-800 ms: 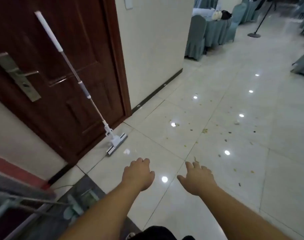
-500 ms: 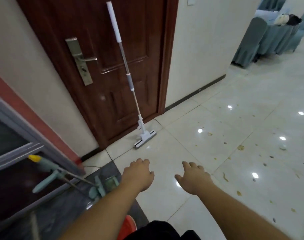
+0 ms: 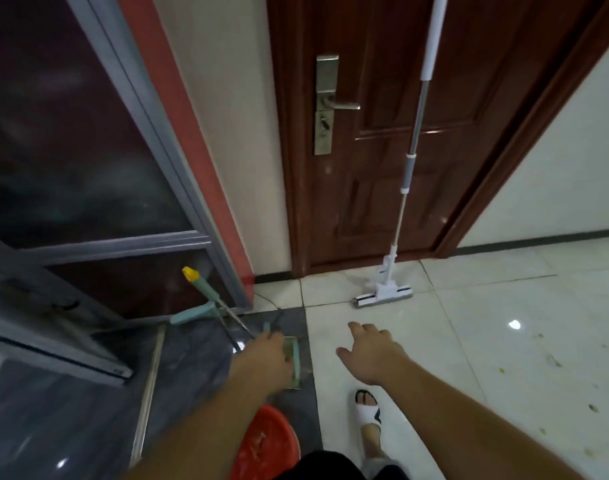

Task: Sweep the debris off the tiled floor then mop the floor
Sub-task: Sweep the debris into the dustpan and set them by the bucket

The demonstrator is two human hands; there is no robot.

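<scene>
A white mop (image 3: 403, 202) leans upright against the dark brown door (image 3: 372, 133), its flat head on the pale tiled floor (image 3: 486, 323). A green broom and dustpan set (image 3: 206, 303) with a yellow-tipped handle leans by the glass panel at the left. My left hand (image 3: 261, 358) hangs over the dustpan's lower end, fingers loosely curled, holding nothing that I can see. To its right my right hand (image 3: 372, 351) is spread open over the tiles. Small debris bits (image 3: 552, 360) dot the floor at the right.
A red bucket (image 3: 266, 441) stands by my legs at the bottom. My foot in a white slipper (image 3: 367, 412) is on the tiles. A thin pole (image 3: 149, 393) lies on the dark grey floor strip. A glass partition (image 3: 71, 150) fills the left.
My view has swung left, bringing the broom set, bucket and glass panel into sight. My left hand has come down over the dustpan; both hands hold nothing as before.
</scene>
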